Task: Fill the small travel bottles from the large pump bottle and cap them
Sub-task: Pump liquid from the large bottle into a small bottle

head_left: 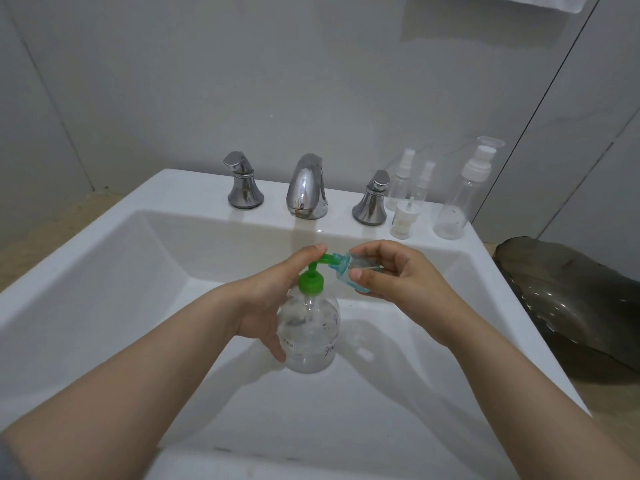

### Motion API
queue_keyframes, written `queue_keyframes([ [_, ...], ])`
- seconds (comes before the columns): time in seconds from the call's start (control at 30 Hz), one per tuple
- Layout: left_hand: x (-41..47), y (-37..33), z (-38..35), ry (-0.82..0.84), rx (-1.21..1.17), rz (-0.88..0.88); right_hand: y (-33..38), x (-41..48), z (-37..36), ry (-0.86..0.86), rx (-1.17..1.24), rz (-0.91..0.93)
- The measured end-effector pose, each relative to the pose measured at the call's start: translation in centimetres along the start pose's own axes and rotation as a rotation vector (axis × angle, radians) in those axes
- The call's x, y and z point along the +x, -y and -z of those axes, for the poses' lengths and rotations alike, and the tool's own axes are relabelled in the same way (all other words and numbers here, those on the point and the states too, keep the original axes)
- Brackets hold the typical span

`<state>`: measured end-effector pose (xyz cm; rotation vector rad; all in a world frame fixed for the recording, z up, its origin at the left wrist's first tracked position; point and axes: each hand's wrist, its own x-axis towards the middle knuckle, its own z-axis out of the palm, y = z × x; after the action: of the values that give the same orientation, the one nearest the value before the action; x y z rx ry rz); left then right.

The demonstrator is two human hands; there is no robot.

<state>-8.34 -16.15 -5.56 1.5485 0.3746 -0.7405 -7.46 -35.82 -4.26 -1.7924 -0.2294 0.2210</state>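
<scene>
A white ceramic sink [273, 199] filled most of the view, and both bare forearms reached in over its basin from the near edge. A dark ribbed glass dish [571, 299] lay on the counter just beside the sink's right rim.

The left hand [266, 296] came in from the left, palm against the side of the large pump bottle [311, 334]. Its thumb curled round the lower body, and a fingertip lay on top of the green pump head [320, 260]. The bottle was held over the middle of the basin; whether its base touched the basin could not be told. It was clear and held clear liquid. Purple markings and a line of small grey print showed on its side, but neither could be read.

The right hand [391, 275] was turned inward. Its thumb and curled fingers pinched a small travel bottle [343, 268], which lay tilted on its side, uncapped, its mouth against the tip of the green nozzle.

On the back ledge stood a chrome faucet spout [306, 187] between two chrome handles [242, 181]. To their right, near the corner, were a tall clear pump-top bottle [464, 195] under a clear cover, two slim spray bottles [401, 181], and in front of them a loose white sprayer cap [403, 218].
</scene>
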Motion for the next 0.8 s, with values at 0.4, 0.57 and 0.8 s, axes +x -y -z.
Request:
queue_keyframes([
  [0.4, 0.39, 0.07, 0.02, -0.010, -0.029, -0.049, 0.01, 0.01, -0.09, 0.000, -0.009, 0.005],
  [0.57, 0.38, 0.20, 0.17, 0.005, -0.020, -0.089, -0.12, 0.01, -0.09, 0.001, -0.050, -0.008],
  [0.8, 0.41, 0.23, 0.31, 0.010, 0.001, -0.049, -0.08, 0.04, -0.17, 0.003, -0.052, -0.009],
])
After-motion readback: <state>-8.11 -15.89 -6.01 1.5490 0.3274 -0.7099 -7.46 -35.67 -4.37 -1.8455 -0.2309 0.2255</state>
